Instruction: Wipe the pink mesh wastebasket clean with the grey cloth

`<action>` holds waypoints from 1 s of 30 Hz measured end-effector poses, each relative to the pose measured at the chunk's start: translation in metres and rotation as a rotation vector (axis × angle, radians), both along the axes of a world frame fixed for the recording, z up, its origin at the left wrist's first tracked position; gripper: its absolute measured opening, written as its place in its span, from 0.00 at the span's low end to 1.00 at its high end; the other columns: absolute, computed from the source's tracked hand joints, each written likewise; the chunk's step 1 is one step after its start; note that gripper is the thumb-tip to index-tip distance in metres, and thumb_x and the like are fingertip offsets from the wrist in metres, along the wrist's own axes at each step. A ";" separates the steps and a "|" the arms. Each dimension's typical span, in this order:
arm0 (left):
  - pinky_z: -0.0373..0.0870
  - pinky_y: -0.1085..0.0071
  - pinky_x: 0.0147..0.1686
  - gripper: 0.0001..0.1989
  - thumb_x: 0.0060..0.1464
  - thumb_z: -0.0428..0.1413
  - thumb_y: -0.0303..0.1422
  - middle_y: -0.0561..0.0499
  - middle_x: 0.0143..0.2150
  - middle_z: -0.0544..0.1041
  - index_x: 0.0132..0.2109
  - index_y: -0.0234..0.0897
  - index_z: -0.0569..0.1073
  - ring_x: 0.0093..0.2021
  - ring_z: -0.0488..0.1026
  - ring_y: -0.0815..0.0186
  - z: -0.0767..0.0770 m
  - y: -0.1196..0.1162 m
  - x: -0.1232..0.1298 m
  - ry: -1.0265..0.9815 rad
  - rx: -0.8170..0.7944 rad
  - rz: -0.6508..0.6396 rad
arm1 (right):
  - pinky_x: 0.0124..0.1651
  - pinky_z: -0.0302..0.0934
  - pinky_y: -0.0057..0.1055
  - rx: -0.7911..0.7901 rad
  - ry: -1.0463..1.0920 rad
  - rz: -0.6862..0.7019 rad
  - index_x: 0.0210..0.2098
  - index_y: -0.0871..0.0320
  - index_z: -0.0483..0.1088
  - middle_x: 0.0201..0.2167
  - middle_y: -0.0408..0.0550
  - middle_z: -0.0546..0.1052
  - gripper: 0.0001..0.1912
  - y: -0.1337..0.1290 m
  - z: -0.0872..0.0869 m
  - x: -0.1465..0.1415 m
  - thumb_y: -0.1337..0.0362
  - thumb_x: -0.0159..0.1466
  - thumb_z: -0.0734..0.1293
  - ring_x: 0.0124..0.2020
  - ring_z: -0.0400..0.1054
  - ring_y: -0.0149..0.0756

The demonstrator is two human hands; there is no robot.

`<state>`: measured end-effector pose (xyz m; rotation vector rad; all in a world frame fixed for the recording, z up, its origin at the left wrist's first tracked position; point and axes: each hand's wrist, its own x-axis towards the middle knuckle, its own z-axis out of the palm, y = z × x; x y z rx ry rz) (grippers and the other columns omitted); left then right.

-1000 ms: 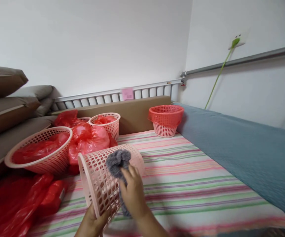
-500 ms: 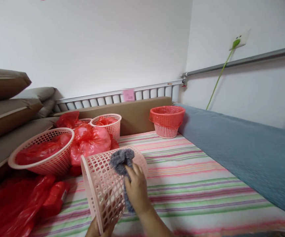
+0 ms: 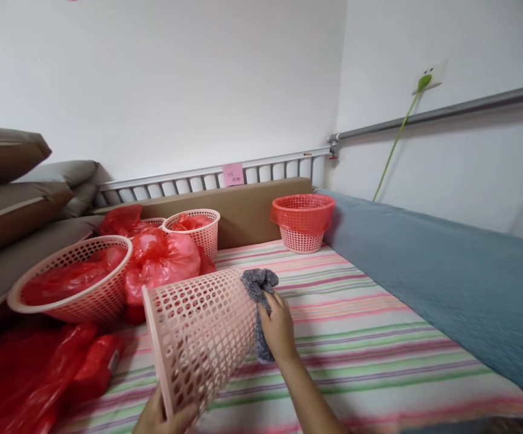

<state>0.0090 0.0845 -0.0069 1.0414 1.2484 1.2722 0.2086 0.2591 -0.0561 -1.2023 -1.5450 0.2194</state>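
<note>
A pale pink perforated basket (image 3: pixel 202 331) lies tilted on its side above the striped cloth (image 3: pixel 361 355), its open rim facing left. My left hand (image 3: pixel 164 416) grips that rim at the bottom of the view, with the thumb outside. A grey fluffy cloth (image 3: pixel 261 286) is bunched in my right hand (image 3: pixel 279 328), pressed against the basket's base end at the right. Part of the cloth hangs down below my fingers.
Pink baskets with red plastic bags (image 3: pixel 164 259) stand at the left, near grey cushions (image 3: pixel 12 205). More red plastic (image 3: pixel 35 374) lies front left. A red-and-pink basket stack (image 3: pixel 304 220) stands by the backrest. Blue bedding (image 3: pixel 424 259) is at the right.
My right hand has moved right with the grey cloth, from the basket's side to its base end. My left hand and the rim have shifted slightly left.
</note>
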 end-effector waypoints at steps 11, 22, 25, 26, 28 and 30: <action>0.65 0.60 0.56 0.20 0.39 0.66 0.33 0.47 0.46 0.80 0.43 0.37 0.78 0.53 0.70 0.50 0.005 0.009 0.015 0.080 0.054 0.041 | 0.55 0.56 0.45 0.156 -0.077 0.357 0.47 0.52 0.69 0.55 0.49 0.66 0.25 -0.112 0.043 -0.080 0.73 0.51 0.62 0.53 0.59 0.46; 0.57 0.59 0.61 0.18 0.44 0.63 0.37 0.46 0.48 0.79 0.44 0.39 0.78 0.59 0.63 0.50 0.004 0.006 0.018 0.142 0.100 0.036 | 0.54 0.57 0.45 0.147 -0.127 0.246 0.49 0.54 0.69 0.52 0.52 0.67 0.25 -0.082 0.045 -0.069 0.75 0.53 0.59 0.52 0.59 0.44; 0.48 0.59 0.64 0.19 0.49 0.60 0.39 0.45 0.56 0.74 0.48 0.40 0.76 0.63 0.59 0.52 -0.011 0.002 0.013 0.167 0.080 -0.067 | 0.53 0.58 0.44 0.129 -0.095 0.097 0.49 0.55 0.69 0.49 0.53 0.69 0.22 -0.046 0.030 -0.049 0.72 0.57 0.58 0.51 0.60 0.43; 0.48 0.59 0.64 0.19 0.50 0.59 0.39 0.46 0.58 0.71 0.50 0.41 0.75 0.63 0.58 0.53 -0.017 0.001 0.010 0.142 0.065 -0.104 | 0.52 0.58 0.43 0.123 -0.078 0.052 0.49 0.55 0.69 0.48 0.53 0.70 0.20 -0.033 0.023 -0.041 0.71 0.58 0.58 0.50 0.61 0.43; 0.48 0.58 0.63 0.23 0.49 0.60 0.38 0.49 0.61 0.68 0.54 0.45 0.72 0.63 0.58 0.53 -0.028 0.000 0.005 0.066 0.045 -0.138 | 0.50 0.59 0.43 0.100 -0.041 -0.028 0.48 0.56 0.69 0.46 0.54 0.71 0.19 -0.012 0.011 -0.025 0.68 0.60 0.57 0.48 0.62 0.43; 0.49 0.56 0.63 0.27 0.45 0.63 0.38 0.51 0.60 0.68 0.55 0.48 0.70 0.64 0.56 0.51 -0.036 -0.001 0.003 0.027 0.031 -0.140 | 0.47 0.61 0.41 0.061 -0.006 -0.081 0.48 0.57 0.69 0.43 0.53 0.72 0.18 0.003 0.002 -0.011 0.65 0.61 0.57 0.45 0.63 0.43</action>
